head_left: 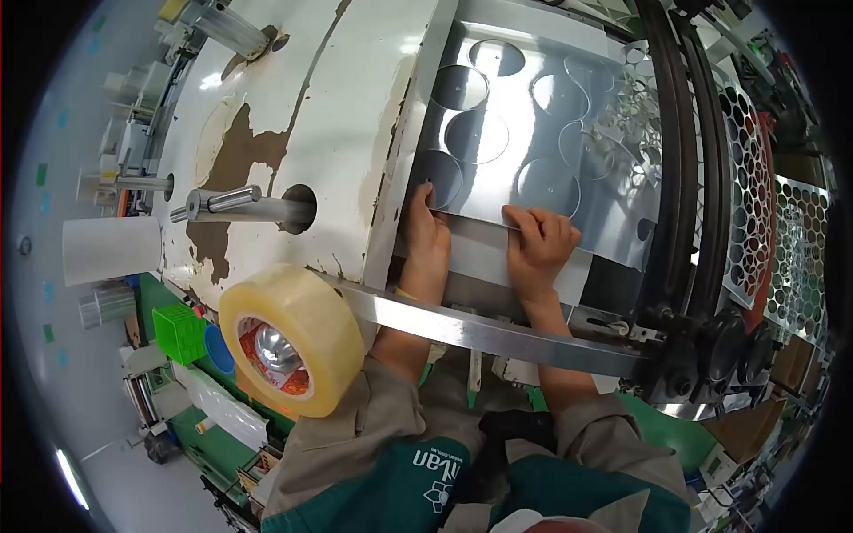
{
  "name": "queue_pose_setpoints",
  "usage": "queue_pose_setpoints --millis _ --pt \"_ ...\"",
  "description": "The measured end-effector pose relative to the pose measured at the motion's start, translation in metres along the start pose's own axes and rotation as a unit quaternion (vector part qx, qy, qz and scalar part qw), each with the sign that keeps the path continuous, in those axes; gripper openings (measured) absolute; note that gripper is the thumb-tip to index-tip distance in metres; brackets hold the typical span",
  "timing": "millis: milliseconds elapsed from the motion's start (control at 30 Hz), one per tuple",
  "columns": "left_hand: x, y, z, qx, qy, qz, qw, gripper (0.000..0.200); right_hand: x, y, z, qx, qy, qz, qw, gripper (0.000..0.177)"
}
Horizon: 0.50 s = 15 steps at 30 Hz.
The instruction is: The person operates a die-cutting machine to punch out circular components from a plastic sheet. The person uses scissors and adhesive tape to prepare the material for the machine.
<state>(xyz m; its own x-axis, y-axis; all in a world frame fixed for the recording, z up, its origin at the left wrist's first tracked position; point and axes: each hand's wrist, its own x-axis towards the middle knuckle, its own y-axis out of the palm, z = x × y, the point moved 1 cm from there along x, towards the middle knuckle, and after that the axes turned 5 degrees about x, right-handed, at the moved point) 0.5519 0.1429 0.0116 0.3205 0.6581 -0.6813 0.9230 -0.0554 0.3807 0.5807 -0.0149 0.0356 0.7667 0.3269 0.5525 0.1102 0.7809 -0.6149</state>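
Observation:
A shiny clear sheet (524, 169) with round cut outlines lies on the machine bed. My left hand (426, 231) is at its near left corner, the thumb and fingers closed round the edge. To the right, my right hand (544, 242) pinches the sheet's near edge with curled fingers. Under both wrists, toward my body, runs a metal bar (480, 329). A white strip (484, 253) shows between the hands, below the sheet's edge. Small cut scraps (631, 111) lie at the sheet's right side.
A large roll of yellowish tape (293, 342) sits by the bar's left end. Metal rods (253, 209) stand out from the worn white machine panel (346, 115). Dark rails (684, 169) cross at right, beside perforated sheets (746, 186). A green basket (179, 333) is at lower left.

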Motion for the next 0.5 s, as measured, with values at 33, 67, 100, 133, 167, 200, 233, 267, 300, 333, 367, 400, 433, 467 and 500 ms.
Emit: queue_pose_setpoints --millis 33,67,100,133,167,200,233,267,300,333,367,400,433,467,500 --pt "-0.004 0.002 -0.002 0.006 0.003 0.001 1.0 0.026 0.001 0.001 0.001 -0.009 0.001 0.013 1.0 0.034" --pt "-0.008 0.005 -0.003 0.012 0.011 -0.001 1.0 0.028 0.004 0.003 0.003 -0.025 -0.003 0.017 1.0 0.035" --pt "-0.013 0.005 -0.003 0.02 0.016 -0.005 1.0 0.03 0.005 0.004 0.006 -0.041 -0.006 0.022 0.999 0.035" --pt "-0.019 0.006 -0.004 0.027 0.021 -0.01 0.999 0.031 0.005 0.006 0.01 -0.058 -0.009 0.028 0.998 0.036" --pt "-0.021 0.006 -0.005 0.028 0.028 -0.006 0.999 0.031 0.008 0.009 0.012 -0.062 -0.007 0.042 0.997 0.036" --pt "-0.023 0.006 -0.005 0.029 0.035 -0.002 0.999 0.03 0.012 0.012 0.013 -0.066 -0.006 0.056 0.996 0.036" --pt "-0.024 0.005 -0.004 0.03 0.042 0.002 0.999 0.029 0.016 0.015 0.012 -0.071 -0.004 0.071 0.995 0.036" --pt "-0.019 -0.003 0.001 -0.014 0.034 0.04 0.999 0.027 0.022 0.015 0.011 -0.051 -0.026 0.065 0.996 0.036" --pt "-0.014 -0.011 0.006 -0.059 0.027 0.079 0.995 0.027 0.026 0.013 0.011 -0.041 -0.035 0.069 0.996 0.035" --pt "-0.025 -0.012 0.005 -0.119 0.01 0.12 0.986 0.03 0.028 0.011 0.009 -0.024 -0.04 0.078 0.996 0.034" --pt "-0.03 -0.017 0.009 -0.184 -0.043 0.194 0.963 0.031 0.029 0.008 0.008 -0.007 -0.046 0.086 0.995 0.034" --pt "-0.033 -0.024 0.016 -0.247 -0.096 0.266 0.927 0.033 0.031 0.004 0.009 0.001 -0.045 0.093 0.995 0.034" --pt "-0.033 -0.029 0.024 -0.308 -0.146 0.335 0.878 0.034 0.033 -0.001 0.011 0.008 -0.045 0.1 0.994 0.034" --pt "-0.031 -0.028 0.032 -0.309 -0.17 0.411 0.841 0.037 0.035 -0.005 0.012 0.015 -0.045 0.108 0.993 0.033" --pt "-0.024 -0.026 0.04 -0.33 -0.202 0.41 0.826 0.037 0.036 -0.009 0.014 0.034 -0.045 0.117 0.992 0.034"
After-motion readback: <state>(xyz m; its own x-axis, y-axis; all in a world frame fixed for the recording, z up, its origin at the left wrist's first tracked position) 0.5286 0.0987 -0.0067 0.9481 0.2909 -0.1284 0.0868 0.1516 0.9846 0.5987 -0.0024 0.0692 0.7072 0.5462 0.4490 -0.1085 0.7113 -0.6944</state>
